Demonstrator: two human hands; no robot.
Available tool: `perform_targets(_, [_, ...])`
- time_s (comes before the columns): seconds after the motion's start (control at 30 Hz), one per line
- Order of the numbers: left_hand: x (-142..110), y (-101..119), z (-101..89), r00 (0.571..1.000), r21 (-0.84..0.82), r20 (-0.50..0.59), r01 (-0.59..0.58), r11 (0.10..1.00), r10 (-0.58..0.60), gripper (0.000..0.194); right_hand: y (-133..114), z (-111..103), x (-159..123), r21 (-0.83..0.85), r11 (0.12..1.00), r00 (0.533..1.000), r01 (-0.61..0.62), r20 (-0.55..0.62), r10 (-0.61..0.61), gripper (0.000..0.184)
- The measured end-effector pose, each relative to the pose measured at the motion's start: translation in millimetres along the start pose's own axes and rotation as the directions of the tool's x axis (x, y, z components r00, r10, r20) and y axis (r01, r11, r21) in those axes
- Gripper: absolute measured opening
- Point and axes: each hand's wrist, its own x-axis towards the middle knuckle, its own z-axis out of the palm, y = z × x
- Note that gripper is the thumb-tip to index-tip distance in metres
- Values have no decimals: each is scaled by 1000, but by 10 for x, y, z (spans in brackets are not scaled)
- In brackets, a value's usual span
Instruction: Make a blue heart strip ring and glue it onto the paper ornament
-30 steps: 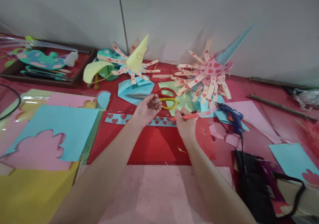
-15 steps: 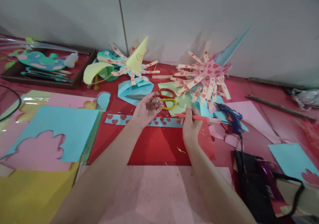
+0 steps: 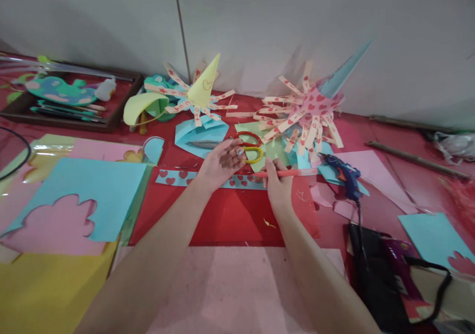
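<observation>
My right hand (image 3: 279, 183) grips a red felt-tip pen (image 3: 291, 173), its body lying nearly level and pointing left. Under both hands runs a light-blue paper strip (image 3: 175, 177) patterned with red hearts. My left hand (image 3: 222, 163) hovers over the strip's middle, fingers curled with the palm turned partly up. A small pale, shiny spot shows at its fingertips; I cannot make out what it is. Just behind the left hand lie scissors with a red and a yellow handle (image 3: 253, 155), blades toward the left. The strip rests on a red sheet (image 3: 226, 215).
Behind stand a yellow paper cone (image 3: 202, 89) and a heart-patterned pink piece with a blue cone (image 3: 322, 99). A glue gun (image 3: 343, 173) lies right. Left are a dark tray (image 3: 111, 121) of supplies and a blue sheet (image 3: 111, 190) with a pink cloud cutout (image 3: 61, 222).
My right hand and the pen have shifted left, closer to the left hand. The left hand has moved slightly right and its fingers have turned a little. The strip stays in place.
</observation>
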Motion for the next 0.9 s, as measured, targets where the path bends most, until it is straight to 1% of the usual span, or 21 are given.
perform_targets(0.07, [50,-19,-18,994,-27,-107,4,1000,-7,19,3,1,2,-52,999,1000,-3,1,3,36])
perform_targets(0.13, [83,-32,-31,990,-44,-142,7,999,-13,22,3,0,3,-100,995,1000,1,13,0,38])
perform_targets(0.3, [85,-29,-29,992,-43,-126,18,999,-24,22,-13,0,-3,-207,976,998,61,38,-54,35])
perform_targets(0.53, [73,-32,-16,990,-48,-139,18,999,-24,20,-2,-2,-8,-234,968,995,88,76,-73,36])
perform_targets(0.73, [68,-36,-12,988,-55,-153,25,998,-33,18,14,-13,-8,-308,940,989,147,77,-130,34])
perform_targets(0.83, [74,-39,-28,989,-61,-143,24,998,-33,21,5,-10,-13,-302,942,989,147,77,-129,34])
perform_targets(0.9, [79,-42,-40,991,-62,-130,22,998,-30,22,-14,-9,-20,-274,955,993,115,57,-104,35])
